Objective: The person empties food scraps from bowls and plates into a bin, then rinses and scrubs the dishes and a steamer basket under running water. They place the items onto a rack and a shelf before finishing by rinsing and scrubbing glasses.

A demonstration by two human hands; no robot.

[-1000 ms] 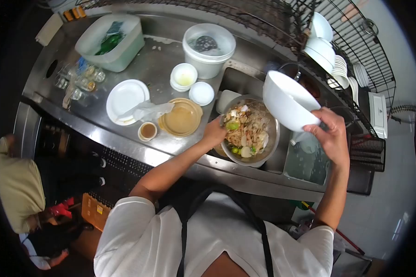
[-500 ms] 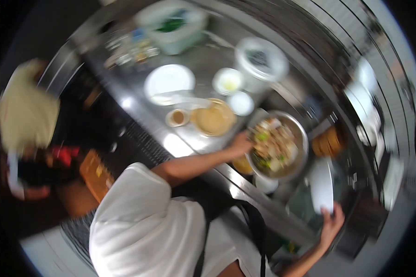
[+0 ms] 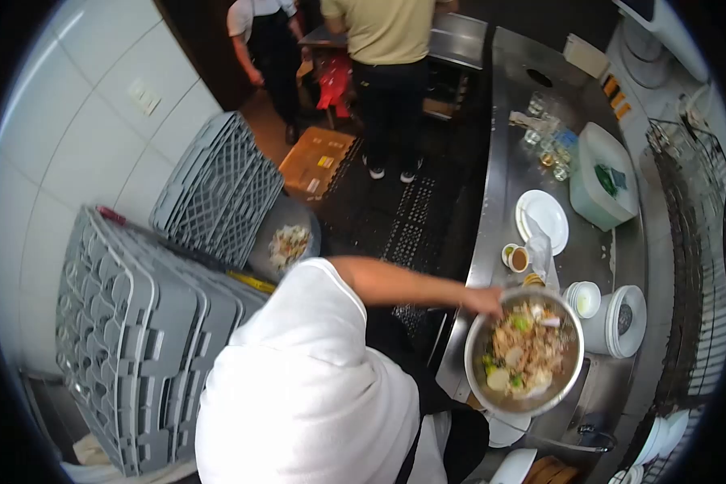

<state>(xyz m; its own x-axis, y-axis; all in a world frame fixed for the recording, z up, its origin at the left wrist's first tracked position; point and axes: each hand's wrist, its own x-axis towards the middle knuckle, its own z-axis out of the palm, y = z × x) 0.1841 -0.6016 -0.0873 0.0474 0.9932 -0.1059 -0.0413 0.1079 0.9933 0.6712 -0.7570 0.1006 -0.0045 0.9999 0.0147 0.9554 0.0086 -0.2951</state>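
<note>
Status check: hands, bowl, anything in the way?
Left hand gripping metal bowl by rim; right hand not seen. Bowl holds food. Nearby clutter: sauce cup, white plate.

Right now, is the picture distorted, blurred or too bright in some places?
Head view: strong lens distortion bends the steel counter, corners are black; white shirt looks washed out, floor mat dim; the left hand at the metal bowl is slightly soft.

The bowl [image 3: 573, 359] is smooth, shiny metal, the bench [image 3: 505, 173] at right brushed metal with a soft sheen, the far tub [image 3: 586, 189] cloudy plastic, the plate [image 3: 549, 214] glossy, the crates [image 3: 157, 315] at left matt, ridged plastic, the wall [image 3: 81, 145] smooth glossy tile, the shirt [image 3: 298, 395] matt cloth.
</note>
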